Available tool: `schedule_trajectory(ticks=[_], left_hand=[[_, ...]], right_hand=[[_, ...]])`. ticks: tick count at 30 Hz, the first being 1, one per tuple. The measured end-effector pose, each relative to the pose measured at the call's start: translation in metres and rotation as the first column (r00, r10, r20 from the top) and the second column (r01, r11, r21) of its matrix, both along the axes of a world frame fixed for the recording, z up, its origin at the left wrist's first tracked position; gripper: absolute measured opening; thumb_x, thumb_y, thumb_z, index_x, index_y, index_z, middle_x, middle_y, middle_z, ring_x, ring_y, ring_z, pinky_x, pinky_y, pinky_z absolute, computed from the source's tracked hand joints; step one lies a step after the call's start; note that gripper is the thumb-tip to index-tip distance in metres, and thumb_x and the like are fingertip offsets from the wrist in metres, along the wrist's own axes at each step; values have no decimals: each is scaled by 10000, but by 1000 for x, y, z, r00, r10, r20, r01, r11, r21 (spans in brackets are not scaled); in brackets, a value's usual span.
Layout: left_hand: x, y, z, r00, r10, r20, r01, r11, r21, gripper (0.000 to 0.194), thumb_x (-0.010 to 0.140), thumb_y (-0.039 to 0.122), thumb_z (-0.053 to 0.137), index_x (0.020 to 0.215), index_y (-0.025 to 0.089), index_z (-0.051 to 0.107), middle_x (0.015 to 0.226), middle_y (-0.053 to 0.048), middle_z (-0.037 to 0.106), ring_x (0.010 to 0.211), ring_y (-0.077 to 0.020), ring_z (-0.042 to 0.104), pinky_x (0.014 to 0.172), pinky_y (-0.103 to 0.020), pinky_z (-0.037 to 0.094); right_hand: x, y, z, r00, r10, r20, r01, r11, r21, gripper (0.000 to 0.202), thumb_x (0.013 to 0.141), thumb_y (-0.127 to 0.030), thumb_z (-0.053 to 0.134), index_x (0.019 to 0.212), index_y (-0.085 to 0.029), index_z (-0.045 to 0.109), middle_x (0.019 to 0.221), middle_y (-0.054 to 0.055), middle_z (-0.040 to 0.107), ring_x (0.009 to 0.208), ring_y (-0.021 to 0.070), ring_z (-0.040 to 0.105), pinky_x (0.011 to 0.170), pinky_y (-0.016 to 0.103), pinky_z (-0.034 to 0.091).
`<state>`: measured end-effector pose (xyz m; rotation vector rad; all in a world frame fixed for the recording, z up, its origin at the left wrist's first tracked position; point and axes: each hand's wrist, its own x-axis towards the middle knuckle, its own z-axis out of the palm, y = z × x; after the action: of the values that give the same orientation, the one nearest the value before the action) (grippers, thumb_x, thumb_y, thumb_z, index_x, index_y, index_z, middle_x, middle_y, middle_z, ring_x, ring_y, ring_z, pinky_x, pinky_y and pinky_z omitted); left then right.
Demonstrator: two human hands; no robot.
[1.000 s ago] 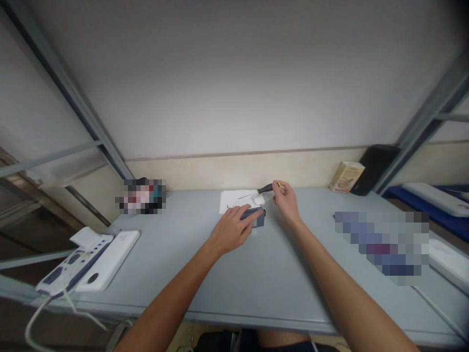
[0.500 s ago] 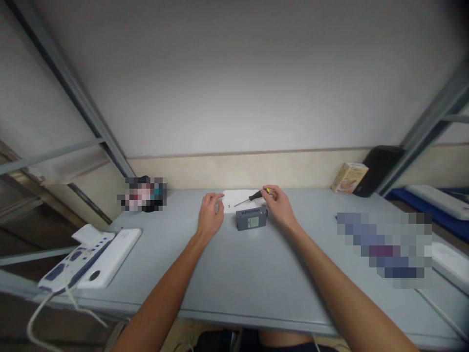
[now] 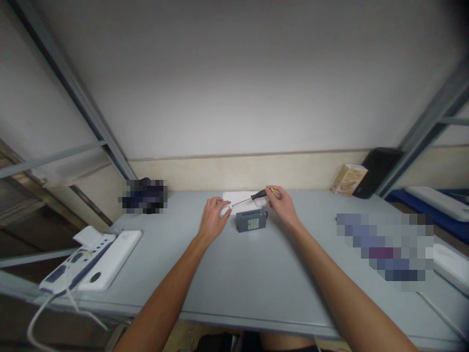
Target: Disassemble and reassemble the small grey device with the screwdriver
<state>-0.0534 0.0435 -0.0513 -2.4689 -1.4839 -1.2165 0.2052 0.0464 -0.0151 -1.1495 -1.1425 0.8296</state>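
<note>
With twelve o'clock at the wall side, a dark gray rectangular box with a slotted top and a pale label point(image 3: 251, 221) stands just past the middle of the gray tabletop point(image 3: 234, 274). A sheet of white paper point(image 3: 240, 196) lies just beyond it, toward eleven to twelve o'clock.

At the box's two o'clock, the right hand point(image 3: 282, 205) grips a slim black-handled screwdriver with a yellow band point(image 3: 258, 195), its shaft pointing toward eight to nine o'clock over the paper. At the box's nine o'clock, the left hand point(image 3: 213, 218) is partly open, thumb and index finger slightly apart beside tiny dark pieces point(image 3: 230, 208) on the paper, near the screwdriver's tip.

Farther out, a yellow carton point(image 3: 349, 180) leans by a black case point(image 3: 379, 172) toward two o'clock, and a white-and-blue power strip point(image 3: 75, 261) lies toward eight o'clock.
</note>
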Motion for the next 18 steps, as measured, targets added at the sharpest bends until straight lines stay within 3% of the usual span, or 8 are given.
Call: schedule_trajectory(ticks=[8,18], left_hand=[[1,0,1,998,-59,29,60,998,-13,148,982,282,619,1026,257,759,1094,-63,624,1053,-235,538,975,-407,487],[6,-3,5,994,-77,76,78,997,-12,116,967,273,641,1008,247,746,1068,-59,624,1043,-232,536,968,-402,478]], right_hand=[[-1,-3,2,999,22,-30,-22,1000,-15,609,725,-690,732,1045,-175,678,586,-44,547,523,112,425,505,249,310],[1,0,-3,1000,30,-9,-30,999,-18,597,755,-689,712,1065,-180,678,584,-44,542,533,120,449,509,248,321]])
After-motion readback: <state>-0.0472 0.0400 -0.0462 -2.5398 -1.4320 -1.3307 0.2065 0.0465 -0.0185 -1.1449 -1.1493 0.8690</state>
